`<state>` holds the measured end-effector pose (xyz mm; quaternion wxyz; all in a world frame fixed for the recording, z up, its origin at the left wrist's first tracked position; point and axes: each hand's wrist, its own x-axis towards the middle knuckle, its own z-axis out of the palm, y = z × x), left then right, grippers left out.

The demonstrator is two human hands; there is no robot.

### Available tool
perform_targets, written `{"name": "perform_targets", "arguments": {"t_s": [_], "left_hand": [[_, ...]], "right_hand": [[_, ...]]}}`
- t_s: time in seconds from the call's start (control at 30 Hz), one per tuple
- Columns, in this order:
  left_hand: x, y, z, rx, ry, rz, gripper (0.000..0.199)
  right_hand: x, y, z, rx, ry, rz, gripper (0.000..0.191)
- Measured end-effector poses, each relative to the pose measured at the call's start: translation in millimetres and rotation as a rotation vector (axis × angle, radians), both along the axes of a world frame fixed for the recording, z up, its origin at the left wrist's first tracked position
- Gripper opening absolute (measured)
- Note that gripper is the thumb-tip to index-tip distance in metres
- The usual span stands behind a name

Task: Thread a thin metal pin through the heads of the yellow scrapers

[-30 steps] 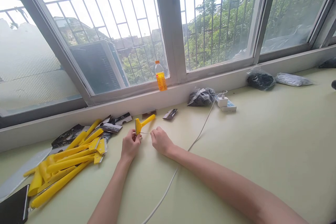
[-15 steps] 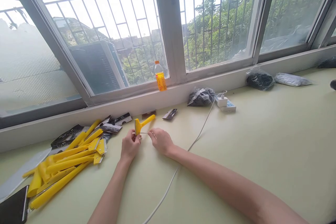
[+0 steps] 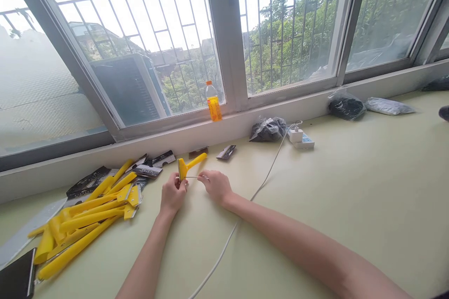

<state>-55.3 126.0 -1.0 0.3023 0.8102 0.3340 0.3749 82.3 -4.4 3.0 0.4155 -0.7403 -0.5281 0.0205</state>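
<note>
My left hand (image 3: 173, 193) is closed around the head of a yellow scraper (image 3: 191, 164), whose handle points up and to the right. Between the fingertips of my right hand (image 3: 215, 187) is a thin metal rod, perhaps a hex key or small screwdriver (image 3: 192, 177). The rod runs level to the scraper's head, and its far tip is hidden there. Left of my hands lies a heap of more yellow scrapers (image 3: 89, 217), several with metal blades at their heads.
Black-and-white packaging cards (image 3: 149, 171) lie behind the heap. A dark device (image 3: 17, 273) is at the lower left. A white cable (image 3: 260, 190) crosses under my right forearm from a power strip (image 3: 305, 141). Bagged dark items (image 3: 268, 129) and an orange-capped bottle (image 3: 213, 103) stand by the window.
Almost nothing differs. The scraper's head has turned or shifted very slightly left in my left hand, and the rod stays against it.
</note>
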Motion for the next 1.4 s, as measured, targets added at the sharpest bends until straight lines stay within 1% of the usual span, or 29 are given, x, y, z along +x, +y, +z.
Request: {"name": "perform_targets", "arguments": {"t_s": [0.13, 0.2, 0.3, 0.4, 0.47, 0.53, 0.63, 0.73, 0.77, 0.8, 0.9, 1.0, 1.03, 1.1, 1.23, 1.3, 1.37, 1.4], "left_hand": [[0, 0, 0.4, 0.002, 0.003, -0.006, 0.015], [0, 0, -0.2, 0.005, 0.005, -0.006, 0.015], [0, 1, -1.2, 0.011, 0.009, -0.002, 0.016], [0, 1, -1.9, 0.013, 0.011, -0.003, 0.016], [0, 2, -2.0, 0.016, 0.01, -0.003, 0.017], [0, 1, -1.8, 0.02, 0.008, -0.004, 0.017], [0, 1, -0.7, 0.018, 0.004, -0.001, 0.016], [0, 0, 0.4, 0.008, 0.003, 0.0, 0.016], [1, -1, 0.6, 0.008, 0.005, 0.0, 0.016], [1, -1, 0.7, 0.011, 0.008, 0.001, 0.016], [1, -2, 0.5, 0.025, 0.019, -0.004, 0.017], [0, -2, 0.4, 0.027, 0.018, -0.01, 0.017], [-1, -2, 0.4, 0.024, 0.016, -0.009, 0.017], [-1, -1, 0.4, 0.017, 0.01, -0.004, 0.016], [-1, 0, -0.6, 0.02, 0.012, -0.005, 0.015], [0, 1, -1.4, 0.026, 0.018, -0.01, 0.015], [1, 1, -1.9, 0.031, 0.022, -0.012, 0.014], [1, 1, -2.1, 0.033, 0.024, -0.012, 0.014]], "right_hand": [[-2, 1, 1.3, -0.02, 0.005, -0.024, 0.037], [-2, 3, 0.2, -0.028, 0.013, -0.043, 0.041], [1, 6, -2.0, -0.015, 0.014, -0.032, 0.032], [3, 6, -3.6, 0.048, 0.038, 0.015, 0.016], [4, 5, -4.6, 0.096, 0.074, 0.053, 0.008], [3, 6, -5.6, 0.116, 0.103, 0.077, 0.009], [1, 8, -7.5, 0.099, 0.111, 0.06, 0.007], [1, 11, -9.5, 0.057, 0.082, 0.039, 0.024], [1, 11, -10.1, 0.047, 0.073, 0.037, 0.027], [2, 12, -10.5, 0.046, 0.069, 0.038, 0.026], [4, 11, -11.4, 0.115, 0.075, 0.071, 0.013], [3, 9, -11.9, 0.183, 0.072, 0.133, 0.014], [2, 9, -12.1, 0.182, 0.07, 0.142, 0.012], [0, 9, -12.5, 0.154, 0.067, 0.129, 0.002], [1, 12, -14.2, 0.102, 0.06, 0.067, 0.025], [3, 14, -15.6, 0.139, 0.06, 0.075, 0.021], [4, 15, -17.3, 0.197, 0.062, 0.112, 0.014], [5, 15, -18.0, 0.217, 0.064, 0.134, 0.014]]}}
